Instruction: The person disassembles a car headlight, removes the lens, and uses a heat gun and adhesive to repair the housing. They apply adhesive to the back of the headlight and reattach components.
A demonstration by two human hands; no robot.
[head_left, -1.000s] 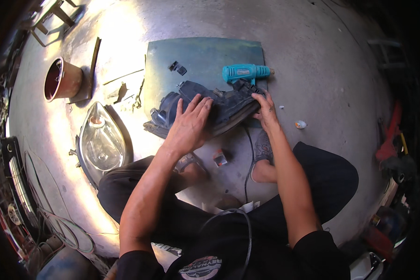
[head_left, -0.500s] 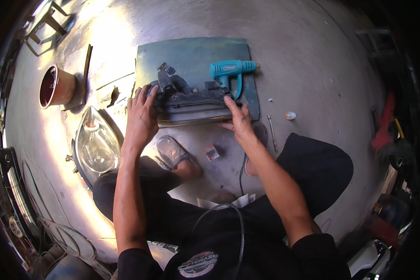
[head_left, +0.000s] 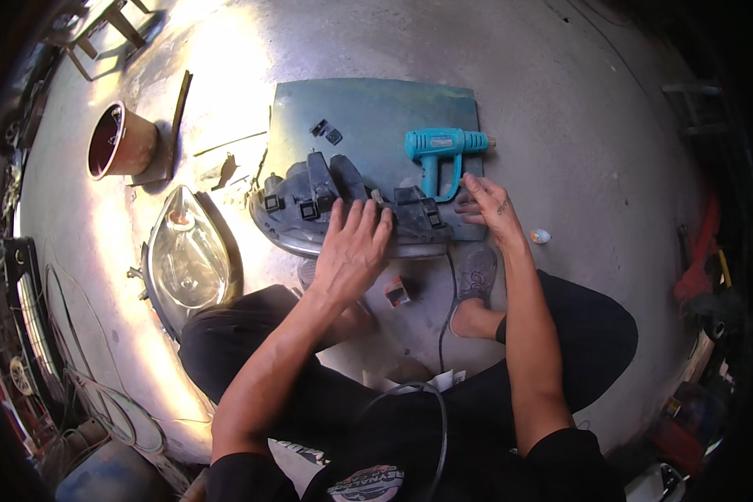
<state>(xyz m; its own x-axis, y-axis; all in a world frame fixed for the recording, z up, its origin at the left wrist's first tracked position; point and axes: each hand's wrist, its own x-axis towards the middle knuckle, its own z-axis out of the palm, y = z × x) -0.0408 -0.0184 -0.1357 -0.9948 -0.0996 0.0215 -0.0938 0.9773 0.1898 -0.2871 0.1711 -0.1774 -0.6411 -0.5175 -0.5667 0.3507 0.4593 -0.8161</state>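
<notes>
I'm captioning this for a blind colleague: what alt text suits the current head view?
A person's left hand rests on a dark plastic headlight housing at a flat greenish board's near edge; the right hand is near a teal pistol-shaped heat gun. A clear-lensed teardrop headlight lies further left.

My right hand (head_left: 495, 212) has let go of the headlight (head_left: 291, 219), whose middle now lies beneath my left hand (head_left: 351, 255).

two hands (head_left: 353, 258) (head_left: 495, 213) are seen | two headlamps (head_left: 309, 224) (head_left: 191, 261) counted | one heat gun (head_left: 445, 144), one bucket (head_left: 135, 149), one green board (head_left: 376, 109) noted
</notes>
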